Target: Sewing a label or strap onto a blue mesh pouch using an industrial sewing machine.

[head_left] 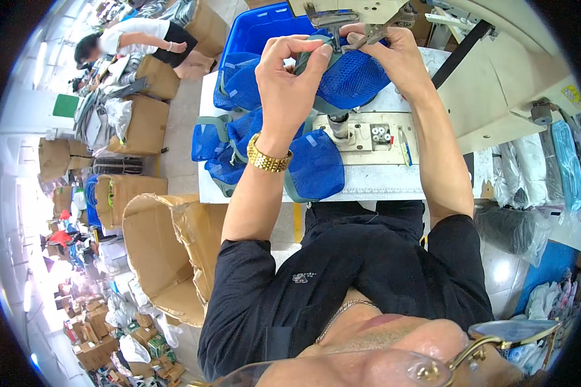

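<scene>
My left hand [289, 84] is closed, thumb and forefinger pinching the grey-green trim on a blue mesh piece [354, 80]. That piece sits over the raised arm of a sewing machine [339, 129], just below the needle and presser foot [336, 40]. On the needle's other side, my right hand [397, 61] curls its fingers at the mesh piece's far edge. Its fingertips are partly hidden behind the machine's metal parts, so their exact hold is unclear. More blue mesh pieces with grey-green trim [315, 164] lie to the left, beside and below my left wrist.
Metal bobbins [381, 134] and a small yellow-and-blue tool [405, 148] lie on the machine bed. A blue crate [255, 32] stands behind the white table [381, 190]. An open cardboard box [158, 251] is at my left. Another person [135, 42] bends over boxes at far left.
</scene>
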### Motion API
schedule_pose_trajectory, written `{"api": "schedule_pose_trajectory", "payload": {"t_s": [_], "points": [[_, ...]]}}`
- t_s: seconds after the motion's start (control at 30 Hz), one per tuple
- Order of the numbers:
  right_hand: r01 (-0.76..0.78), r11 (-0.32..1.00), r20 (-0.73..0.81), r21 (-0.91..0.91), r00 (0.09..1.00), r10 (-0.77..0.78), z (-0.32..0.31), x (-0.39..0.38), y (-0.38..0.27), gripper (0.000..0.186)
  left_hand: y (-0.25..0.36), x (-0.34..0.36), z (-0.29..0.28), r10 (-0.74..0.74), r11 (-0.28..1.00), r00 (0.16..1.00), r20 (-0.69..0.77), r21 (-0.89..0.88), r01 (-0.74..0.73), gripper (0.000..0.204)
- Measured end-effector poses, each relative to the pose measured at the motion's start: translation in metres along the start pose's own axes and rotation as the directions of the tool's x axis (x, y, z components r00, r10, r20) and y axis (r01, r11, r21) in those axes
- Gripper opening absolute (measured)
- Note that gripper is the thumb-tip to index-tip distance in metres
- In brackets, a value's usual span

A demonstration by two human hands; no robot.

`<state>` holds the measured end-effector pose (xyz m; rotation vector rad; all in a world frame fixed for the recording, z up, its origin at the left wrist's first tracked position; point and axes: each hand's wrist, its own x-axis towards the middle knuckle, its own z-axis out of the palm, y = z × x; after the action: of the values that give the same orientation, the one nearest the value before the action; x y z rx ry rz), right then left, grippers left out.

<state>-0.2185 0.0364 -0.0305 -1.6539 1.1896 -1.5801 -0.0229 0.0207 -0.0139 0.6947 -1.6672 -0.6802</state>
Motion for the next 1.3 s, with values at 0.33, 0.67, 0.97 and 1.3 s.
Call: {"api": "schedule_pose_trajectory", "payload": {"t_s": [0.33, 0.67, 0.97, 1.3], "points": [[-0.015, 0.986, -0.060, 0.167, 0.998, 0.025, 0.003, 0.006, 0.019, 0.020, 0.016, -0.005, 0.005, 0.036, 0.987, 0.996, -0.085, 0.161, -0.022, 0.012], [0.091, 0.920, -0.424, 0.382, 0.902, 0.087, 0.023, -0.068, -0.013, 0.034, 0.021, -0.010, 0.002, -0.014, 0.982, 0.993, -0.119, 0.183, 0.036, 0.013], [-0.288, -0.323, 0.341, 0.901, 0.932, 0.120, 0.095, -0.107, 0.024, 0.060, 0.009, -0.024, -0.023, 0.399, 0.812, 0.905, 0.149, 0.401, -0.424, 0.035], [-0.128, -0.122, 0.148, 0.984, 0.974, 0.170, 0.087, -0.120, 0.021, 0.034, 0.001, -0.008, -0.024, 0.635, 0.624, 0.707, 0.312, 0.332, -0.707, 0.036]]}}
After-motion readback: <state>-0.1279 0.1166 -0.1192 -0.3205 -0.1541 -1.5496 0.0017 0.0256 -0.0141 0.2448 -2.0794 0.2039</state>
